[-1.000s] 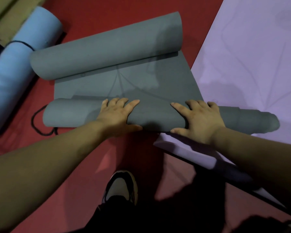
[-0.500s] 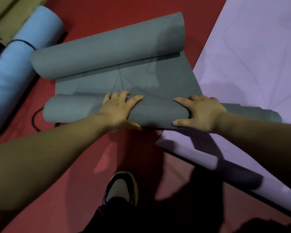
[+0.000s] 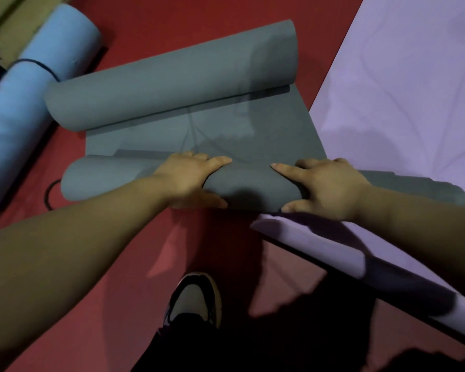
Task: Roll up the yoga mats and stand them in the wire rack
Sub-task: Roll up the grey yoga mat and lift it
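The near roll of the grey yoga mat [image 3: 226, 135] has crept toward its far rolled end, narrowing the flat strip between. Left hand [image 3: 191, 178] and right hand [image 3: 330, 189] grip that roll side by side on the red floor [image 3: 91, 264], fingers curled over it, thumbs against its near side.

The grey mat [image 3: 215, 124] lay on the red floor [image 3: 199, 14], rolled at both ends. A lilac mat [image 3: 400, 89] lay flat beside it, and a blue mat [image 3: 24, 103] lay rolled.
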Demonstrator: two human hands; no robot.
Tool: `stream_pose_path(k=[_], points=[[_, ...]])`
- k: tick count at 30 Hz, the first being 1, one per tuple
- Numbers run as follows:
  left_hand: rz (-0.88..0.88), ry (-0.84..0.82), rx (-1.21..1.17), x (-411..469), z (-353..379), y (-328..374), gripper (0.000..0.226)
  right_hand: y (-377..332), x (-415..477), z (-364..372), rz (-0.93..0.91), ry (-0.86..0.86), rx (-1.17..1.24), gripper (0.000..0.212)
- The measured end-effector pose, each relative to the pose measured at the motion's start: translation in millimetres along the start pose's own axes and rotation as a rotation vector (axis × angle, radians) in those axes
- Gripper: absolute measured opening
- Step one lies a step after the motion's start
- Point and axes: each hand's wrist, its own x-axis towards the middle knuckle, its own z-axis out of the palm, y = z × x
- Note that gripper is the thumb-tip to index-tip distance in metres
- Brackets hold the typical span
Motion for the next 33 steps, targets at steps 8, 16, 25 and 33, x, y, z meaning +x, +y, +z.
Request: stream_pose_path(k=[8, 16, 25, 33], points=[[0.118, -0.054, -0.291, -67.6, 6.5, 42.3, 0.097, -12.0, -72.2, -7.8, -0.050, -0.148, 0.238, 0.092], [0.164, -0.257, -0.136, -98.3, 40.0, 73.9, 0.103, -31.1, -114.7, 45.5, -0.068, -0.315, 0.520, 0.080], [0.116, -0.362, -0.204, -83.5, 35.2, 72.6, 0.100, -53.7, -125.6, 61.3, 0.033, -0.110, 0.216, 0.101], [0.072, -0.335, -0.195, -66.5, 34.9, 67.7, 0.112, -37.8, -100.3, 59.4, 0.037, -0.160, 0.277, 0.094]])
